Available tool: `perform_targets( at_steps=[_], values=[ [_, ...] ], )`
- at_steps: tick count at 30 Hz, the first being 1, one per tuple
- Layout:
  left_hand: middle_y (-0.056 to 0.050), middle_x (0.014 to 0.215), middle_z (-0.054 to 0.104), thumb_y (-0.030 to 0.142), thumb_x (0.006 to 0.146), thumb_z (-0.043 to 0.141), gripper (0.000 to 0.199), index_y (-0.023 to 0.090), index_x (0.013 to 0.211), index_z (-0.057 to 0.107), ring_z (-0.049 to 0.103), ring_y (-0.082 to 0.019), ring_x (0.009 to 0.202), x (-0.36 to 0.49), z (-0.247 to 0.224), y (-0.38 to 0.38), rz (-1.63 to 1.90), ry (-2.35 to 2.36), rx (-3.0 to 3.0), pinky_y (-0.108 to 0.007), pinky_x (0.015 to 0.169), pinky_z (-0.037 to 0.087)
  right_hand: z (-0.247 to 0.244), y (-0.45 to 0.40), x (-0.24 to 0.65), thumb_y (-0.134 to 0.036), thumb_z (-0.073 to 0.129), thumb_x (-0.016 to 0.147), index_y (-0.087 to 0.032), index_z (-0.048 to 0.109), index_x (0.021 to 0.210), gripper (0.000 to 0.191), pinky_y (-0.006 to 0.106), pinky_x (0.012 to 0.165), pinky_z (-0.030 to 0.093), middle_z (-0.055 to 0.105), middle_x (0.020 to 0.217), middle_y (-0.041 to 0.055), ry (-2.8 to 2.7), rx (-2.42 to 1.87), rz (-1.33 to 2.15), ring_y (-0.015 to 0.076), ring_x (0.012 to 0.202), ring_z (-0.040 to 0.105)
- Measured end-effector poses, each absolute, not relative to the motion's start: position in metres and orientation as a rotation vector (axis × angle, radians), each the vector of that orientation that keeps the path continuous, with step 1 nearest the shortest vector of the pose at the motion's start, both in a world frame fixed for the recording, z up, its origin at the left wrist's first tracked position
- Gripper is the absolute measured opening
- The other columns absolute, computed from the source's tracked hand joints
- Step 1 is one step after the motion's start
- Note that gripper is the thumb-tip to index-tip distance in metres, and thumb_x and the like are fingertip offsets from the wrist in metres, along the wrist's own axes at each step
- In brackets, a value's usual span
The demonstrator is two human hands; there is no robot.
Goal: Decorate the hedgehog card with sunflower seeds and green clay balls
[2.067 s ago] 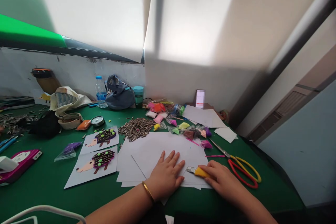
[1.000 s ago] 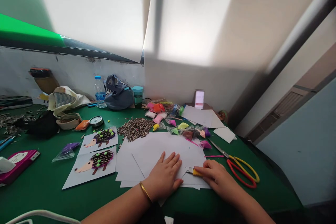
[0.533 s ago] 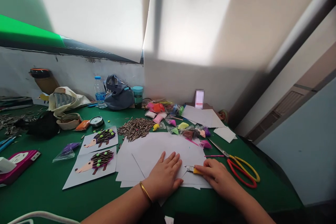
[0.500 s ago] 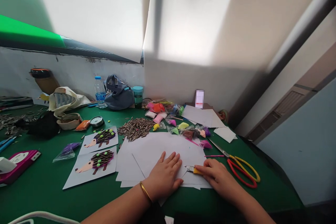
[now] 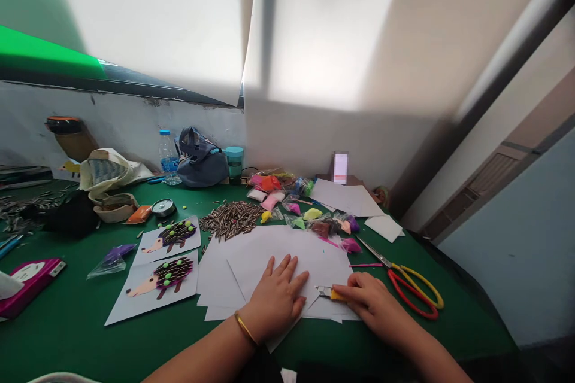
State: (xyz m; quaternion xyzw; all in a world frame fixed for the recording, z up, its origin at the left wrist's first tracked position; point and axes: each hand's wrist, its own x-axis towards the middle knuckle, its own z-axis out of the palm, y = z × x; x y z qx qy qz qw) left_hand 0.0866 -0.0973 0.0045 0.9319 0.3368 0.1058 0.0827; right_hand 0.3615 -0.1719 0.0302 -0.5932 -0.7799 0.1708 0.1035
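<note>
White paper sheets (image 5: pixel 224 275) lie overlapping on the green table. My left hand (image 5: pixel 279 298), with a gold bangle at the wrist, rests flat on them with its fingers spread. To its right, my right hand (image 5: pixel 366 299) is closed around a yellow utility knife (image 5: pixel 336 294), whose metal tip touches the paper near a cut edge. Left of the sheets are two cards with hedgehog pictures (image 5: pixel 173 275). Red and yellow scissors (image 5: pixel 415 290) lie open to the right of my right hand.
Sunflower seeds (image 5: pixel 231 218) are heaped behind the sheets, beside bags of coloured clay (image 5: pixel 271 184). A blue bag (image 5: pixel 202 161), a water bottle (image 5: pixel 169 158) and a phone (image 5: pixel 340 168) stand along the wall. A magenta box (image 5: pixel 33 284) sits at the far left.
My left hand has shifted slightly left on the paper, and a sheet corner now shows below it. The knife has stayed almost in place in my right hand.
</note>
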Motion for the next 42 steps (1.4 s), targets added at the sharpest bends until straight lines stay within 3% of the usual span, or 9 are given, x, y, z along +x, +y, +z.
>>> perform_targets(
  at_steps=[4,18,31,42],
  values=[
    [-0.013,0.157,0.030,0.053,0.097,0.035,0.058,0.024,0.147,0.037,0.022,-0.031,0.146,0.087,0.001,-0.096,0.285,0.998,2.773,-0.060,0.116,0.014,0.031,-0.171,0.362,-0.031,0.043,0.098,-0.045,0.058,0.128,0.037,0.040,0.087,0.043,0.057,0.108,0.0047,-2.313,-1.748,0.484,0.0234,0.099,0.054],
    [-0.008,0.159,0.027,0.047,0.096,0.043,0.047,0.038,0.143,0.043,0.022,-0.036,0.145,0.088,0.002,-0.097,0.310,0.989,2.770,-0.066,0.113,0.014,0.030,-0.168,0.361,-0.032,0.044,0.097,-0.042,0.061,0.126,0.035,0.039,0.087,0.044,0.058,0.105,0.0049,-2.338,-1.692,0.475,0.0231,0.098,0.054],
    [-0.007,0.159,0.028,0.049,0.098,0.038,0.047,0.040,0.143,0.041,0.022,-0.036,0.145,0.087,0.001,-0.097,0.305,0.987,2.784,-0.067,0.113,0.014,0.025,-0.177,0.359,-0.029,0.046,0.096,-0.042,0.059,0.128,0.037,0.038,0.085,0.046,0.057,0.103,0.0052,-2.286,-1.736,0.485,0.0231,0.096,0.055],
    [-0.010,0.158,0.028,0.051,0.098,0.034,0.053,0.032,0.147,0.037,0.020,-0.034,0.146,0.088,-0.001,-0.097,0.307,0.989,2.790,-0.065,0.114,0.012,0.023,-0.181,0.357,-0.028,0.046,0.095,-0.041,0.059,0.129,0.038,0.038,0.084,0.047,0.058,0.102,0.0054,-2.275,-1.743,0.430,0.0228,0.095,0.057]
  ],
)
